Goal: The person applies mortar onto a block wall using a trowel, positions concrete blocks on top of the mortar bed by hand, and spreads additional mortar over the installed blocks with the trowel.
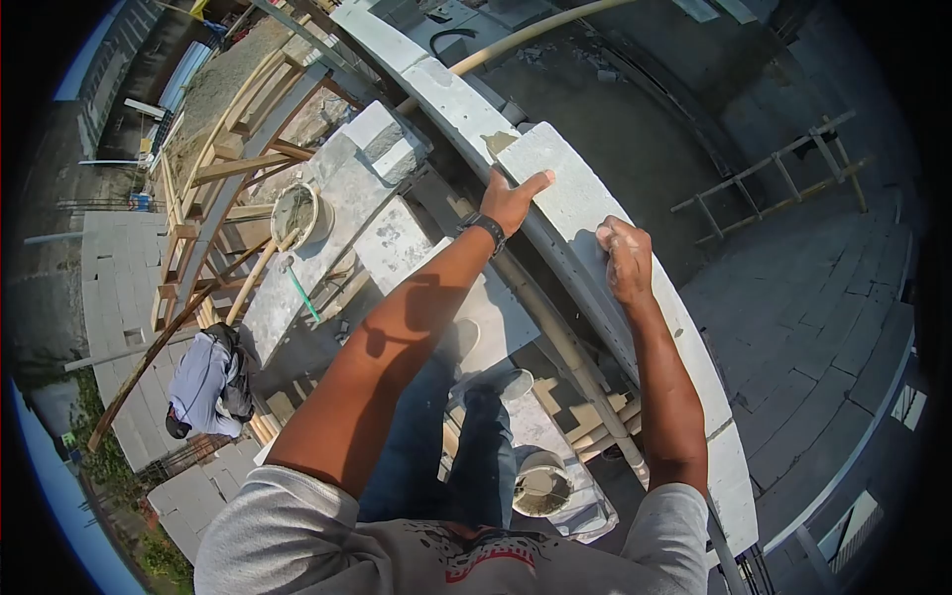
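A long white lightweight concrete block (585,198) lies on top of the wall in front of me. My left hand (511,201), with a dark watch on the wrist, grips the block's near edge by its far end; the thumb rests on the top face and the other fingers are mostly hidden. My right hand (627,260) is closed in a fist against the top of the same block, its knuckles dusted white, with nothing visible in it. Grey mortar (498,143) shows at the block's far end, where the lower course of the wall (451,94) continues.
Below me are scaffold boards (283,307) with a bucket of mortar (300,213), stacked blocks (382,139) and a second mortar bucket (542,486). A bamboo pole (535,30) crosses the wall. A person (210,382) bends over at lower left. A ladder (764,178) lies beyond the wall.
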Motion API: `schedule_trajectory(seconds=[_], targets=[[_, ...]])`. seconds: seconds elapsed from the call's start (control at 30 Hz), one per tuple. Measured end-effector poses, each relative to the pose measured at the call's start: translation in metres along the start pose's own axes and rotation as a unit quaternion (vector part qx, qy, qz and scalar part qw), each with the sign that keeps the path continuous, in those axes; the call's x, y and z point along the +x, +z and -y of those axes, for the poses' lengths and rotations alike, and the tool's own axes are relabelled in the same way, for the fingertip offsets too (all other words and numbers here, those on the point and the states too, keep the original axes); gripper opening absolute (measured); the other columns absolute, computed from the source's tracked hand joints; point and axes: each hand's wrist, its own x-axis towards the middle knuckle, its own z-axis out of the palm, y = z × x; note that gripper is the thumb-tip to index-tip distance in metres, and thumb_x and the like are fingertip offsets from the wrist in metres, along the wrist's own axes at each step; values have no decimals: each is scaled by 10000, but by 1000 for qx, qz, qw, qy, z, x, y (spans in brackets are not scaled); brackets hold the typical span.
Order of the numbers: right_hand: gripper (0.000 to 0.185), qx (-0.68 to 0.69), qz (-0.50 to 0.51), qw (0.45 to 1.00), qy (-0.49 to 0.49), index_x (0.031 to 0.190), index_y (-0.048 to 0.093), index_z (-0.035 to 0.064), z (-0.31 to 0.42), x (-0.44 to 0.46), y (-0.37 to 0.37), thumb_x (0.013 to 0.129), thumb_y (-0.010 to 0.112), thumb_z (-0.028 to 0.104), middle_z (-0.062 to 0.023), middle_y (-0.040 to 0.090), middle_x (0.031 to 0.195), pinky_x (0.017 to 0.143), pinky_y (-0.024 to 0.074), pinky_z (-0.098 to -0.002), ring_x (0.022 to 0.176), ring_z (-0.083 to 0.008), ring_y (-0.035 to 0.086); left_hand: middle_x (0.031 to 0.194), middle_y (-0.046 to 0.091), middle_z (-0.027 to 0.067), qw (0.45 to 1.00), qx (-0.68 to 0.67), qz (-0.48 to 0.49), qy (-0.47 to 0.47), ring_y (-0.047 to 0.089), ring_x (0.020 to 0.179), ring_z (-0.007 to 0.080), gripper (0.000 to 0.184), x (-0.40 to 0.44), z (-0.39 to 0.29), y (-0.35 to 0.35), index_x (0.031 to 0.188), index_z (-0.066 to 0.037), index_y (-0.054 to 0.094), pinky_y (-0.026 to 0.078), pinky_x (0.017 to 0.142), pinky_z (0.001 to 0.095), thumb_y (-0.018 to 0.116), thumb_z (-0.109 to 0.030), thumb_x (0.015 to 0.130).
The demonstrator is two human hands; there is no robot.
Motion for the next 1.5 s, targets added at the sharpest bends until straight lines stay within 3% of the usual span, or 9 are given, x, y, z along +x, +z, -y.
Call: schedule_trajectory(seconds=[0.17,0.3,0.4,0.63,0.8,1.0,1.27,1.37,1.5], targets=[[342,84,36,996,-19,641,419,19,50,6,1,894,541,215,-3,346,579,519,271,-321,555,-103,337,1302,582,155,1000,8,-5,18,569,1182,202,818,3,10,2,1381,83,362,445,1027,318,820,-295,818],[333,165,12,970,-178,666,456,-16,110,11,14,885,549,216,-25,366,581,529,270,-321,557,-114,334,1264,610,162,1000,19,-9,-15,594,1149,214,891,-2,5,1,1364,106,369,453,1015,307,834,-367,768],[381,-25,-4,999,-40,661,408,31,4,13,-2,917,498,297,-12,350,621,548,260,-319,600,-104,325,1272,604,153,999,27,-11,-13,588,1157,207,851,-4,3,2,1358,96,374,453,1017,310,828,-341,786],[333,62,-15,997,41,657,438,31,25,18,2,912,535,221,10,364,604,548,294,-305,589,-96,363,1254,616,151,1000,-13,-2,1,595,1145,201,854,-5,-2,6,1356,101,372,452,1014,307,832,-339,786],[382,148,-12,969,-196,633,440,61,108,-8,-3,907,538,307,-22,380,593,512,247,-291,557,-106,351,1260,601,156,1000,25,1,-5,587,1149,202,856,-3,-5,2,1359,98,366,447,1019,309,831,-339,789],[312,-18,-54,998,21,662,452,8,-5,-9,-15,873,538,221,-53,389,572,544,325,-347,557,-148,386,1300,576,179,999,38,3,-10,558,1182,211,924,0,0,0,1373,136,336,426,1040,312,827,-377,782],[316,-53,-47,997,-5,706,480,-2,-7,-6,-21,871,525,263,-77,420,596,570,361,-365,576,-180,416,1453,413,321,945,282,-65,-151,421,1356,395,1094,-7,-24,-8,1381,170,333,345,1126,408,820,-555,721],[314,-53,-42,998,4,729,498,-5,-11,-6,-21,871,520,275,-94,439,611,583,373,-364,587,-192,427,1516,334,314,941,256,-221,24,278,1451,426,1181,-33,-46,-3,1454,131,302,263,1176,478,805,-629,702],[316,-45,-48,998,13,747,520,-9,-9,-6,-21,872,518,282,-111,455,624,592,382,-364,591,-204,434,1582,248,281,802,573,36,164,155,1506,414,1224,-36,-101,24,1534,-8,292,166,1193,567,770,-729,668]])
